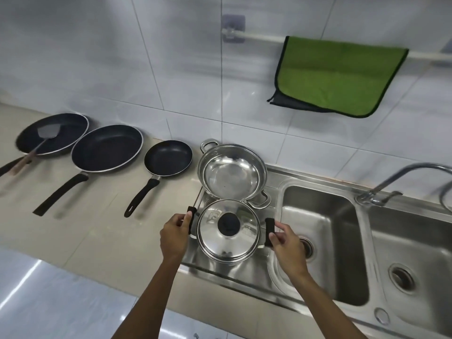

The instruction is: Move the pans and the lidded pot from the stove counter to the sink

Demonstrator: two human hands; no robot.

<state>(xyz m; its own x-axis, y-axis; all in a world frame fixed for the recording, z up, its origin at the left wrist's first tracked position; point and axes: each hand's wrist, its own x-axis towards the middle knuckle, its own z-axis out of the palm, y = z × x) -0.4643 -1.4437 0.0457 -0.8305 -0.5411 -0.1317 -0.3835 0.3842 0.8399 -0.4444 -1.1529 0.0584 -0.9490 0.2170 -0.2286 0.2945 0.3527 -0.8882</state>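
Observation:
A steel lidded pot with a black knob stands on the sink's drainboard. My left hand grips its left black handle and my right hand grips its right one. Just behind it sits an open steel two-handled pan, partly on the drainboard. Three black frying pans lie in a row on the beige counter: a small one, a larger one, and at far left another with a grey spatula in it.
The double steel sink has a near basin right of the pot and a second basin further right. A faucet rises behind them. A green cloth hangs on a wall rail. The counter's front edge runs below my arms.

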